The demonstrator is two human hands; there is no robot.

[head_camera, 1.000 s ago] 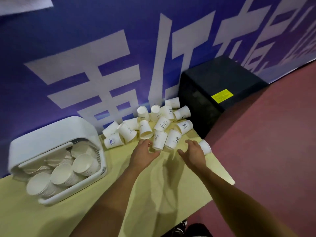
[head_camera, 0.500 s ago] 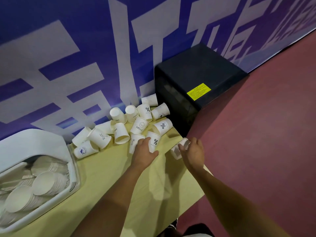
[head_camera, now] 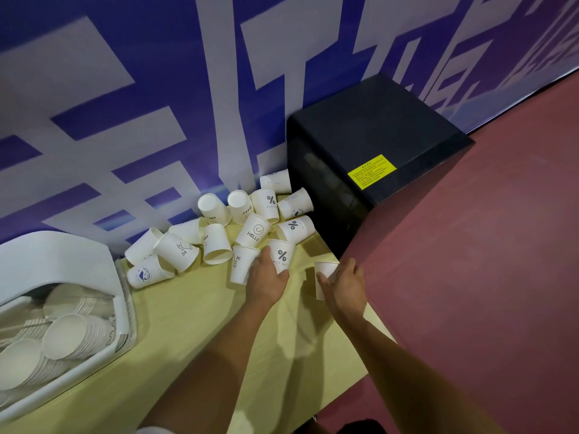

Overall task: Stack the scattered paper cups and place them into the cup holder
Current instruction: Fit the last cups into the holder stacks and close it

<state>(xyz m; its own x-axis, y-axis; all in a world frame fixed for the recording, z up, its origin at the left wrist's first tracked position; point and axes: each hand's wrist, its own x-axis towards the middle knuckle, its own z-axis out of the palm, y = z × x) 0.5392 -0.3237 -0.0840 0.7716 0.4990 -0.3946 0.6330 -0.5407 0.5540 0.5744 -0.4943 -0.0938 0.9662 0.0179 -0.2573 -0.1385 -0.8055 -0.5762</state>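
Setting: a table (head_camera: 188,324) under a pale yellow cloth, set against a blue and white banner (head_camera: 141,89).
Scattered cups (head_camera: 216,244): a heap of white paper cups at the far side of the table against the banner, most of them lying on their sides.
Left hand (head_camera: 266,280): lies on the near end of a tipped percent-sign cup (head_camera: 283,253) at the front of the heap. Its fingers appear to curl round the cup, though the hand itself hides the grip.
Right hand (head_camera: 344,285): fingers wrapped round a plain cup (head_camera: 326,269), held upright with its mouth up at the table's right edge, just beside the left hand.
Cup holder (head_camera: 56,261): white, at the table's left end, well apart from both hands, with stacked cups (head_camera: 75,336) lying inside.
Beyond the table: a black box (head_camera: 376,136) with a yellow label (head_camera: 372,171) stands on a red floor (head_camera: 485,277), right of the heap.
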